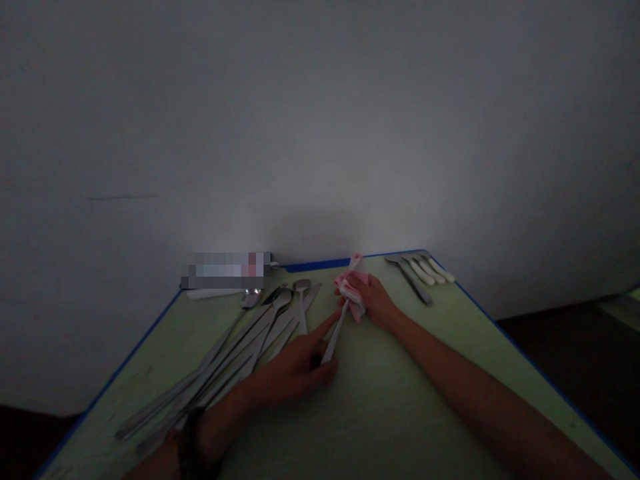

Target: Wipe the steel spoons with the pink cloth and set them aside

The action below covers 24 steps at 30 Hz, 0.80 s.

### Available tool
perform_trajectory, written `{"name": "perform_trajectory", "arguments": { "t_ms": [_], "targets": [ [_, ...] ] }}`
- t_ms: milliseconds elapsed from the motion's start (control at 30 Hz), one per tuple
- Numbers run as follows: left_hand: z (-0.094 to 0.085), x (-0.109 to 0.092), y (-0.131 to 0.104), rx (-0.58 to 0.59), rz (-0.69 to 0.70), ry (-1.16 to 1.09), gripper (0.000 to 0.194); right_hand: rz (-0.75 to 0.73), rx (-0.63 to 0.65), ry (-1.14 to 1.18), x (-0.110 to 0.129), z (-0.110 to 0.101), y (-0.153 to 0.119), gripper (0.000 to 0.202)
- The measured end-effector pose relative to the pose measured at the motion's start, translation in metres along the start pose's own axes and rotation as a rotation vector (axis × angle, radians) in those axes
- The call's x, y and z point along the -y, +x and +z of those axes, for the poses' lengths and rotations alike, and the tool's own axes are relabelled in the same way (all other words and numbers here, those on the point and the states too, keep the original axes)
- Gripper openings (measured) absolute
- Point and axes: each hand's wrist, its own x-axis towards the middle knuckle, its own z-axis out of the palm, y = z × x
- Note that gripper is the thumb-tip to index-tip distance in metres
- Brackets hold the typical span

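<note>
My left hand (295,370) grips the handle end of a metal utensil (334,339) that lies slanted over a green table (400,400). My right hand (373,300) holds a pink and white cloth (351,288) bunched around the utensil's far end. To the left of both hands lies a pile of several long metal spoons and knives (250,340), fanned out across the table.
Several utensils with pale handles (423,272) lie at the table's far right corner. A blurred label strip (227,270) and a white object sit against the grey wall. The table has a blue edge (500,320). The scene is dim.
</note>
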Motion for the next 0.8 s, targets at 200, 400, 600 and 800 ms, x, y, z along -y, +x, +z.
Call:
{"name": "perform_trajectory", "arguments": {
  "t_ms": [200, 400, 600, 800],
  "targets": [
    [-0.003, 0.0, 0.001, 0.092, 0.015, 0.01, 0.084, -0.004, 0.003, -0.047, -0.002, -0.001, -0.002, 0.041],
    [0.0, 0.005, 0.006, 0.077, -0.023, -0.059, 0.083, -0.019, -0.008, -0.067, -0.001, 0.0, -0.001, 0.041],
    [0.002, 0.012, 0.011, -0.049, -0.088, -0.255, 0.051, -0.045, -0.028, -0.055, -0.003, -0.001, 0.0, 0.043],
    [0.004, 0.01, 0.011, -0.083, -0.111, -0.223, 0.043, -0.036, -0.041, -0.152, -0.002, -0.001, -0.001, 0.046]
  ]
}}
